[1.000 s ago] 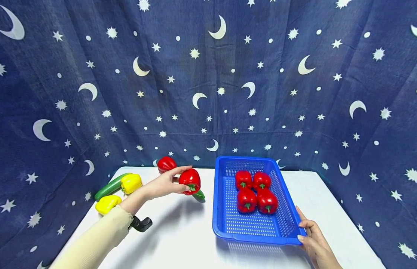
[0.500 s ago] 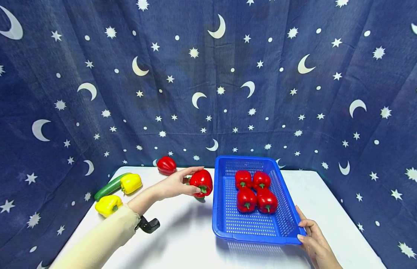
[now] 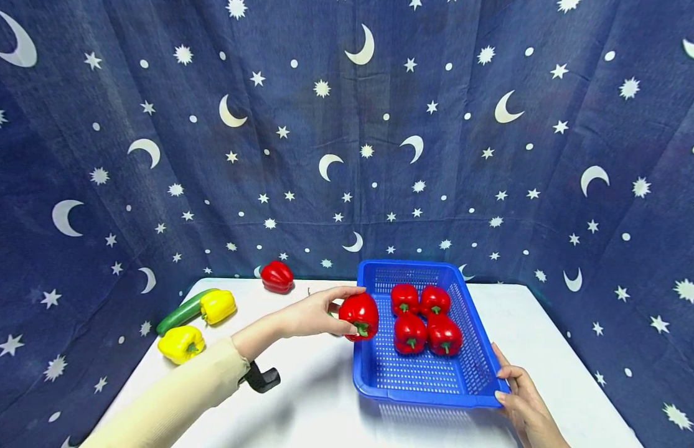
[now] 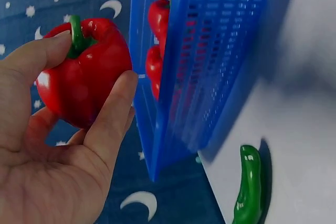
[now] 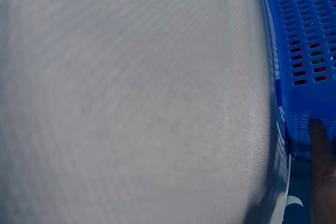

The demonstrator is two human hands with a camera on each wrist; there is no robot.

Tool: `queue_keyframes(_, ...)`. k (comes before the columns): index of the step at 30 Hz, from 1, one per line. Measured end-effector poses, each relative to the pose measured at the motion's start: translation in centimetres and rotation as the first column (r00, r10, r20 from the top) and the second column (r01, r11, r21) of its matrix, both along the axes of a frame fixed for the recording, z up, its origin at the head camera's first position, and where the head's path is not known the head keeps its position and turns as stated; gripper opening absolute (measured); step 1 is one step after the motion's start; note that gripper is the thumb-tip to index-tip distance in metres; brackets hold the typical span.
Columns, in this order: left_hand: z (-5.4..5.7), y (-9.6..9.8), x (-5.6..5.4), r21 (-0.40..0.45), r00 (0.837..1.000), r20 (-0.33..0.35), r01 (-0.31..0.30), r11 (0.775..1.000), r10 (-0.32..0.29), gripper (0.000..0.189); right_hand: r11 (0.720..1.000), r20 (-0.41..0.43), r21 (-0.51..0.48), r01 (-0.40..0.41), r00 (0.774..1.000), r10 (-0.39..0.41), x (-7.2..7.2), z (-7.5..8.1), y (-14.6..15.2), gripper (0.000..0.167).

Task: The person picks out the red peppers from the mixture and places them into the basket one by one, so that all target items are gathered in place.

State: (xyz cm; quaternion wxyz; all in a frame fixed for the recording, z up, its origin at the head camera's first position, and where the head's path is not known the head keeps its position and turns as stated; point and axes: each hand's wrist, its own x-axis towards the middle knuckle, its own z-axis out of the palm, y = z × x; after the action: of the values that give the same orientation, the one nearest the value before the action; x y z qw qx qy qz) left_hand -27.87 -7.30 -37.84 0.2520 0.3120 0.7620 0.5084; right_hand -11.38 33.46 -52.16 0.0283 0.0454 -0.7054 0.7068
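In the head view my left hand [image 3: 315, 316] holds a red bell pepper [image 3: 360, 315] over the left rim of the blue plastic basket [image 3: 411, 396]. The left wrist view shows the thumb by the green stem of this pepper [image 4: 86, 77] and the fingers around its side. Several red bell peppers [image 3: 444, 336] sit grouped inside the basket. My right hand [image 3: 523, 398] grips the basket's near right corner, its thumb at the rim. A finger [image 5: 319, 148] lies against the perforated wall in the right wrist view.
Another red bell pepper [image 3: 277, 277] lies at the back of the white table [image 3: 318, 398]. Two yellow bell peppers [image 3: 181, 344] and a long green cucumber [image 3: 184, 311] are at the left. A small green elongated vegetable [image 4: 249, 184] lies beside the basket. A starry curtain [image 3: 302, 155] encloses the table.
My left hand has carried the red bell pepper to the right, from above the table to the basket's left rim. The right hand and basket have stayed in place.
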Motion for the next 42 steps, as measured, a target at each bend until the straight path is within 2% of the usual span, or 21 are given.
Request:
queue_keyframes(8, 0.3, 2.3, 0.8, -0.045, 0.998, -0.028, 0.059, 0.997, -0.06, 0.072, 1.0, 0.012, 0.017, 0.01, 1.0, -0.01, 0.0, 0.1, -0.1, 0.025)
queue_keyframes(15, 0.3, 5.0, 1.1, -0.14, 0.993, -0.083, 0.077, 0.987, -0.089, 0.07, 0.999, 0.028, 0.034, 0.017, 0.999, -0.018, 0.0, 0.1, 0.0, 0.026)
queue_keyframes(20, 0.3, 7.3, 1.7, -0.209, 0.979, -0.135, 0.124, 0.97, -0.154, 0.071, 0.999, 0.026, 0.031, 0.018, 0.999, -0.019, 0.0, 0.1, 0.1, 0.026)
queue_keyframes(25, 0.3, 9.1, 2.3, -0.287, 0.956, -0.186, 0.168, 0.943, -0.227, 0.072, 0.997, 0.027, 0.067, 0.031, 0.999, -0.032, 0.0, 0.3, -0.1, 0.027)
queue_keyframes(28, 0.3, 10.0, 2.6, -0.312, 0.943, -0.211, 0.184, 0.932, -0.256, 0.072, 0.998, 0.024, 0.055, 0.017, 1.0, -0.018, 0.0, 0.3, 0.1, 0.026)
queue_keyframes(33, 0.5, 11.2, 2.6, -0.343, 0.938, -0.215, 0.189, 0.92, -0.272, 0.074, 1.0, 0.017, 0.011, -0.015, 1.0, 0.015, 0.2, 0.3, 0.1, 0.023)
queue_keyframes(36, 0.7, 12.0, 2.6, -0.347, 0.942, -0.204, 0.186, 0.919, -0.268, 0.075, 1.0, 0.012, 0.015, -0.015, 1.0, 0.015, 0.3, 0.4, 0.1, 0.023)
queue_keyframes(38, 0.8, 12.5, 2.6, -0.333, 0.952, -0.167, 0.189, 0.924, -0.256, 0.075, 1.0, 0.014, 0.03, -0.009, 1.0, 0.009, 0.3, 0.5, 0.0, 0.023)
queue_keyframes(42, 0.9, 13.5, 2.6, -0.282, 0.975, -0.044, 0.197, 0.939, -0.218, 0.073, 0.999, 0.025, 0.039, -0.011, 1.0, 0.01, 0.3, 0.7, -0.1, 0.022)
